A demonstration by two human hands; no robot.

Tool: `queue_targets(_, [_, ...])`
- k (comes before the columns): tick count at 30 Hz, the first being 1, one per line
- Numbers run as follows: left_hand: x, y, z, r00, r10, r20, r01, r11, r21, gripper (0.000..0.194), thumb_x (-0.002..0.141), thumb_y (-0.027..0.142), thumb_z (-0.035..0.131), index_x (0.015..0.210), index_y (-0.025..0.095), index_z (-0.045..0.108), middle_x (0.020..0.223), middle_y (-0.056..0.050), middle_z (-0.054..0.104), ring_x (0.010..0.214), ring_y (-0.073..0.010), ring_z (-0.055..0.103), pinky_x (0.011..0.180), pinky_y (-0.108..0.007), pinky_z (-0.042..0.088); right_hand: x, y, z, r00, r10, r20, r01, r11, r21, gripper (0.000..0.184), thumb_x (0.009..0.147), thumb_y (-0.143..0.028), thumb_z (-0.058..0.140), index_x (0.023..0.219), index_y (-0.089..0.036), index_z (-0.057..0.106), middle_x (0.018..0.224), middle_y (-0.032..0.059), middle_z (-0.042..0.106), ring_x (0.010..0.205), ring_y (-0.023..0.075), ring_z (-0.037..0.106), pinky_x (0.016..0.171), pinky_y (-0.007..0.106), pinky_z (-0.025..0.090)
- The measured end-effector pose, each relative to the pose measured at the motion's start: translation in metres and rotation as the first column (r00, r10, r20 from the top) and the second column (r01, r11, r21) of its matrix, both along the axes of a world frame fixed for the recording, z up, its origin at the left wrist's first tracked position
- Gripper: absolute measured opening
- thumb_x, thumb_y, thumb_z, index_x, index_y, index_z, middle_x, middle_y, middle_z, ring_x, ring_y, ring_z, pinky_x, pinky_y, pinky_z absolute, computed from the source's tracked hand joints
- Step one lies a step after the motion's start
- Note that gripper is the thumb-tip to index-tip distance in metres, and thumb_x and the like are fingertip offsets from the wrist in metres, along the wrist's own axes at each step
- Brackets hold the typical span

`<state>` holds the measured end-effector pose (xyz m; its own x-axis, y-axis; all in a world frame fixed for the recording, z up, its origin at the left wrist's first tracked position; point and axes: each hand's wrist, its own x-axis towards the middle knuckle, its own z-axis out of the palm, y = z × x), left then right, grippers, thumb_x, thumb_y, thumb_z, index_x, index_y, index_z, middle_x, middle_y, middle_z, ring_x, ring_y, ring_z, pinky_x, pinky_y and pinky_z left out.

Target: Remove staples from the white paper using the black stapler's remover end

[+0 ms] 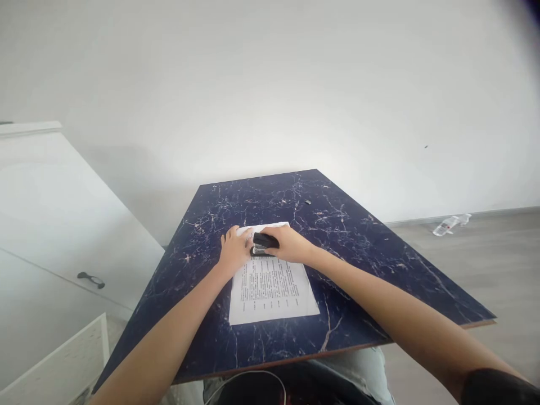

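Observation:
Printed paper (pixel 270 292) lies on the dark blue marbled table (pixel 358 270), its lines of text running lengthwise away from me. Whether it is one sheet or a stack I cannot tell. My right hand (pixel 289 243) is closed around a black stapler (pixel 265 241) above the upper part of the paper. The stapler's front end points left, toward my other hand. Spread over the paper's upper left edge, my left hand (pixel 234 250) rests with its fingers apart, close to the stapler's tip.
A small dark object (pixel 307 202) lies farther back on the table. To the left stands a white cabinet (pixel 63 225) with a dark handle (pixel 91 279). A clear plastic bottle (pixel 447 225) lies on the floor at the right, by the wall. A white cable (pixel 253 372) crosses my lap.

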<state>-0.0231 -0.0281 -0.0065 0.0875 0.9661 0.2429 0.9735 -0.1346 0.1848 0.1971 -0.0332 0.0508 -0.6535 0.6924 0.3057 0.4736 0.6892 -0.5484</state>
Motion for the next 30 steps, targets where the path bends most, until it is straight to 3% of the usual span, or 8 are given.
queue_targets(5, [-0.004, 0.003, -0.003, 0.999, 0.035, 0.025, -0.035, 0.999, 0.022, 0.048, 0.099, 0.031, 0.047, 0.144, 0.025, 0.063, 0.15, -0.019, 0.049, 0.143, -0.0381, 0.045, 0.118, -0.055, 0.035, -0.002, 0.007, -0.01, 0.997, 0.034, 0.069, -0.033, 0.999, -0.02, 0.025, 0.082, -0.024, 0.077, 0.105, -0.018, 0.07, 0.094, 0.0066, 0.075, 0.081, 0.0208, 0.065, 0.071, 0.031, 0.044])
queue_targets(11, [-0.01, 0.007, -0.009, 0.997, -0.004, 0.077, 0.001, 1.0, 0.028, 0.046, 0.1, 0.033, 0.047, 0.142, 0.023, 0.064, 0.152, -0.018, 0.049, 0.145, -0.0373, 0.044, 0.12, -0.056, 0.033, 0.032, 0.024, -0.007, 0.991, 0.131, 0.016, -0.123, 0.962, -0.242, 0.063, 0.075, -0.047, 0.086, 0.13, -0.021, 0.068, 0.124, 0.0107, 0.073, 0.107, 0.0274, 0.069, 0.088, 0.037, 0.052])
queue_targets(15, [-0.014, 0.01, -0.007, 0.978, -0.013, 0.208, -0.005, 0.996, 0.084, 0.045, 0.101, 0.03, 0.043, 0.139, 0.02, 0.063, 0.15, -0.017, 0.05, 0.146, -0.0323, 0.044, 0.121, -0.052, 0.035, 0.041, 0.022, -0.013, 0.977, 0.213, -0.008, -0.209, 0.95, -0.232, 0.073, 0.079, -0.047, 0.084, 0.143, -0.023, 0.059, 0.133, 0.0108, 0.069, 0.113, 0.0278, 0.067, 0.095, 0.039, 0.051])
queue_targets(18, [-0.018, 0.011, -0.004, 0.942, -0.027, 0.334, -0.028, 0.987, 0.159, 0.041, 0.102, 0.029, 0.041, 0.134, 0.02, 0.064, 0.147, -0.016, 0.053, 0.147, -0.0286, 0.043, 0.123, -0.049, 0.036, 0.031, 0.016, -0.018, 0.969, 0.24, 0.052, -0.226, 0.955, -0.194, 0.066, 0.084, -0.038, 0.079, 0.144, -0.023, 0.057, 0.125, 0.0099, 0.073, 0.104, 0.0257, 0.07, 0.088, 0.037, 0.052])
queue_targets(23, [-0.024, 0.011, 0.001, 0.902, -0.054, 0.428, -0.033, 0.981, 0.192, 0.03, 0.099, 0.025, 0.045, 0.119, 0.02, 0.066, 0.131, -0.013, 0.063, 0.136, -0.0267, 0.051, 0.122, -0.046, 0.038, 0.037, 0.015, -0.015, 0.972, 0.2, 0.122, -0.182, 0.973, -0.143, 0.041, 0.084, -0.03, 0.074, 0.123, -0.021, 0.065, 0.102, 0.0067, 0.075, 0.087, 0.0227, 0.068, 0.073, 0.032, 0.049])
queue_targets(26, [-0.025, 0.012, 0.0, 0.893, -0.058, 0.447, -0.036, 0.979, 0.199, 0.027, 0.098, 0.025, 0.046, 0.114, 0.02, 0.067, 0.125, -0.013, 0.065, 0.131, -0.0273, 0.054, 0.12, -0.047, 0.039, 0.072, 0.013, -0.013, 0.978, 0.16, 0.132, -0.14, 0.979, -0.148, 0.036, 0.084, -0.031, 0.073, 0.117, -0.021, 0.066, 0.097, 0.0048, 0.074, 0.083, 0.0216, 0.067, 0.072, 0.032, 0.048])
queue_targets(30, [-0.025, 0.015, -0.005, 0.881, -0.063, 0.469, -0.041, 0.977, 0.209, 0.024, 0.097, 0.025, 0.048, 0.11, 0.019, 0.067, 0.121, -0.014, 0.065, 0.127, -0.0282, 0.055, 0.119, -0.047, 0.04, 0.137, 0.003, -0.015, 0.986, -0.008, 0.164, 0.043, 0.978, -0.206, 0.036, 0.087, -0.038, 0.069, 0.118, -0.019, 0.065, 0.092, 0.0058, 0.073, 0.079, 0.0227, 0.068, 0.071, 0.035, 0.049])
